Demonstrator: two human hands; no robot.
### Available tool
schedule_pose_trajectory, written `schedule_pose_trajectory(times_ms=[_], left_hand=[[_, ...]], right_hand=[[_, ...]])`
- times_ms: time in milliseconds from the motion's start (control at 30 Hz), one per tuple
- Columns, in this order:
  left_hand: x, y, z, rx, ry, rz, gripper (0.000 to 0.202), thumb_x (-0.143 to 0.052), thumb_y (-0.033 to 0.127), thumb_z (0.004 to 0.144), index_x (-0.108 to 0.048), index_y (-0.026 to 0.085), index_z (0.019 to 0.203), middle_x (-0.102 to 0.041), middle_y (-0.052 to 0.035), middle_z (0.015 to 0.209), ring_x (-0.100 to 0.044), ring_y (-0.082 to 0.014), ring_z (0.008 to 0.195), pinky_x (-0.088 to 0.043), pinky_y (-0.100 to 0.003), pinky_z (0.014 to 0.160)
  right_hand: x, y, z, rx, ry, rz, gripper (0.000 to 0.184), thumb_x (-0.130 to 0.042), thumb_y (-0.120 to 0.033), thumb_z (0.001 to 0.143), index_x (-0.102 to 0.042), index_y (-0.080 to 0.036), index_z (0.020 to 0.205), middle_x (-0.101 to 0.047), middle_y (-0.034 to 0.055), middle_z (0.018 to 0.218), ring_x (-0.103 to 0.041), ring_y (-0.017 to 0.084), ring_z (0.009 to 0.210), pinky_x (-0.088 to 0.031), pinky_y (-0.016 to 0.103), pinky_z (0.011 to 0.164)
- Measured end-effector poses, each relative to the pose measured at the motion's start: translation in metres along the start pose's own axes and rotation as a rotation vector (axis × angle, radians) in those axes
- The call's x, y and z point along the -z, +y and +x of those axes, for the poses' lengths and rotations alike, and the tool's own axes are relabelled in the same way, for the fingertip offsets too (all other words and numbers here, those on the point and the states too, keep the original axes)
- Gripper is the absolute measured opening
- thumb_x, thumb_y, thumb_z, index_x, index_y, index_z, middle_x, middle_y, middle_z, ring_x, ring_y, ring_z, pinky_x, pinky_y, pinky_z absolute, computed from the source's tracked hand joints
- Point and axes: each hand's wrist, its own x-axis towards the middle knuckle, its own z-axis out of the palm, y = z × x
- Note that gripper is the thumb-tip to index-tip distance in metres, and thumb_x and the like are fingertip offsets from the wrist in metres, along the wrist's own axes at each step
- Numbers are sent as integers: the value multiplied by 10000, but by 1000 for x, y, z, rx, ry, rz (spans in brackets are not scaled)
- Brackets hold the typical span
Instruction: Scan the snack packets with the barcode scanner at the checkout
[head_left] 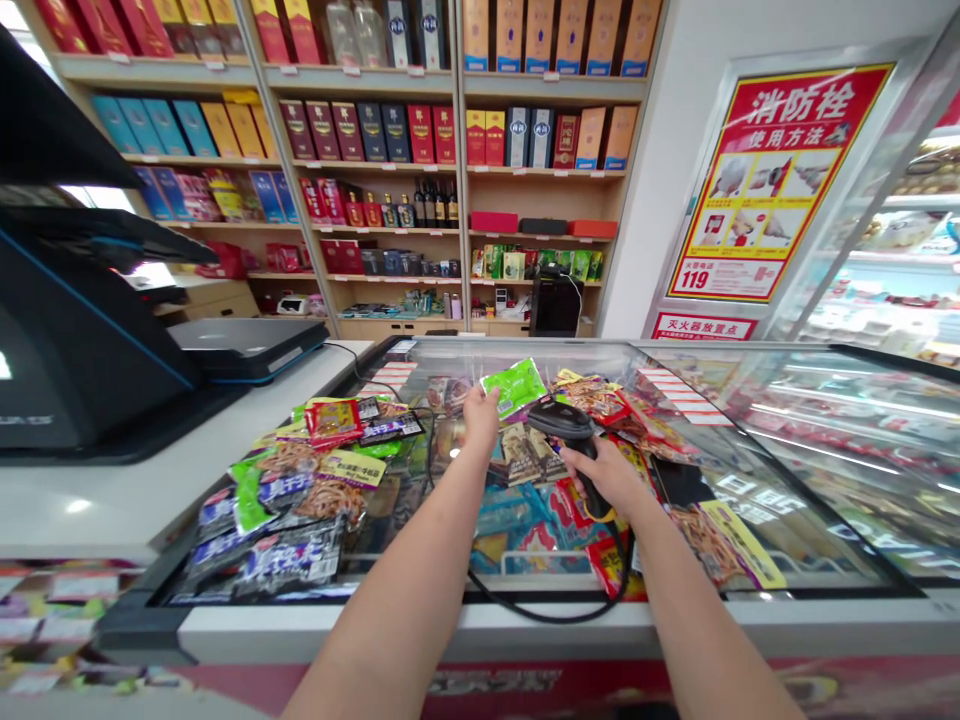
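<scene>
Scanner (564, 420) in right hand (604, 470), green packet (514, 388) in left hand (482, 415)

Pinched between thumb and fingers of the left hand at its near left edge: the green packet, held up over the glass top (765, 490) of a freezer (255, 636), printed side facing back. Wrapped round the handle of the black scanner: fingers of the right hand, closed in a firm grasp. Aimed leftward, with the scanner's nose just beside the packet's right end; contact or a small gap, impossible to tell. Looped below the right hand, near the front rim: a black cable (555, 621).

Spread over the left side of the freezer: a heap of snack packets (289, 500), black, red, green and yellow, some overlapping. Beyond and beside the scanner: a second pile (600, 400), mostly red and orange. Lying to the right of the right forearm: a bag with a yellow strip (739, 545). Under and between both arms: brown packets (521, 455).

At far left, on a white counter (75, 515): a dark till (90, 340) with a flat scale (247, 345). Across the back: shelves (360, 84) of boxes and bottles. On the wall at right: a red poster (780, 190).
</scene>
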Motion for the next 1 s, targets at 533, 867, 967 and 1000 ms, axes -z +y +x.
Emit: schedule_pose_trajectory(times_ms=[533,867,967,1000], left_hand=[[-1,8,4,33,21,-22,215,-711,297,694,-523,197,721,-525,39,635,-561,-144,657,-445,-260,651],[2,8,3,-20,80,130,249,-706,284,701,-475,203,652,-410,75,561,-460,-110,575,-393,-234,598],[2,9,1,-18,79,133,241,-695,293,710,-477,203,660,-402,76,565,-447,-107,573,-380,-229,591],[2,9,0,-17,75,126,234,-694,301,712,-486,202,671,-410,74,571,-452,-109,578,-381,-229,591]], right_hand=[[-2,-7,-1,-45,-9,50,407,-774,-481,635,-500,-215,779,-541,-60,537,-484,106,417,-415,249,426],[-4,-2,-1,-43,-28,10,364,-754,-477,679,-523,-219,792,-540,-56,528,-485,118,414,-428,258,417],[-3,-2,-1,-31,-29,17,372,-760,-481,675,-516,-220,778,-548,-51,540,-498,119,424,-435,259,430],[-2,-3,-1,-28,-29,18,375,-764,-482,671,-516,-219,774,-549,-50,542,-500,120,425,-434,260,431]])
